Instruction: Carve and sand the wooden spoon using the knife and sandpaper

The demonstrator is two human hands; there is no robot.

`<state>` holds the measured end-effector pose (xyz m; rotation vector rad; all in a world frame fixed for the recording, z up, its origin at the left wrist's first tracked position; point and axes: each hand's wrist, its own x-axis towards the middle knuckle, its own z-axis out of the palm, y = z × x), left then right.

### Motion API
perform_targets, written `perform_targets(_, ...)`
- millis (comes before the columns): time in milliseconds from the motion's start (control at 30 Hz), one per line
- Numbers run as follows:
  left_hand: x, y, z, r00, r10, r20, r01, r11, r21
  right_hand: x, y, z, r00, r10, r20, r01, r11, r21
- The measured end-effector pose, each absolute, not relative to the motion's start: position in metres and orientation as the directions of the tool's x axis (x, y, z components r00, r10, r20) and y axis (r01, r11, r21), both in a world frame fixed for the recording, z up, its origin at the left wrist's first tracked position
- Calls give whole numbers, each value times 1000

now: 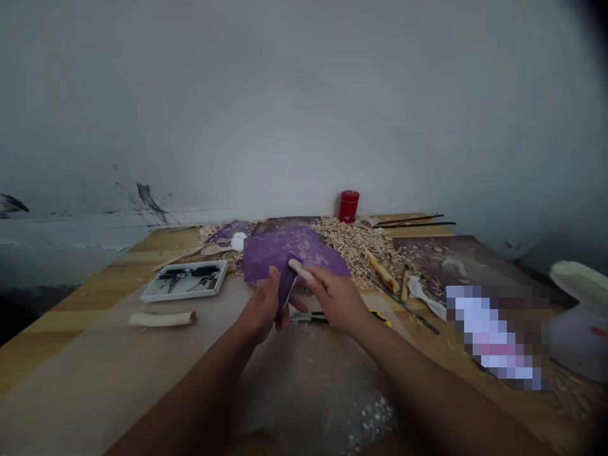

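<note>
My left hand [264, 307] is closed on a small folded piece of purple sandpaper [286, 285]. My right hand [335, 296] is closed on a pale wooden piece [300, 269], whose rounded end pokes out against the sandpaper. Both hands meet above the middle of the wooden table [57, 326], just in front of a larger purple sandpaper sheet [289, 250] lying flat. A tool with a yellow handle [380, 315] lies on the table under my right hand, mostly hidden.
A heap of wood shavings [354, 240] covers the back. A red tin [348, 206] stands by the wall. A white tray of tools [186, 279] and a pale wooden stick [163, 318] lie at left. Carved pieces and long tools [401, 304] lie at right.
</note>
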<state>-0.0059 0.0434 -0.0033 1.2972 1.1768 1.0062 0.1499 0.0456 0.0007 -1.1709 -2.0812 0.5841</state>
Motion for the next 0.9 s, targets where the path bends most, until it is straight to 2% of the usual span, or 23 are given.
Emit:
perform_targets(67,-6,44,-3,149,985,-85,98,70,993,148,44,-1,-365,869,335,563,493,-663)
perform_targets(200,-9,47,-4,46,995,-84,83,80,993,141,39,-4,-528,793,303,509,581,-635)
perform_targets(367,-4,45,-3,79,994,-72,118,63,991,139,43,-2,-355,866,353,645,500,-577)
perform_targets(533,-3,47,-6,-35,998,-56,25,57,998,138,36,-4,-543,774,325,559,622,-548)
perform_targets(733,2,43,-8,54,998,-42,63,39,997,139,41,0,-375,866,330,749,493,-443)
perform_targets(900,-3,48,-9,-81,995,-53,14,54,998,134,32,-4,-551,776,308,640,630,-441)
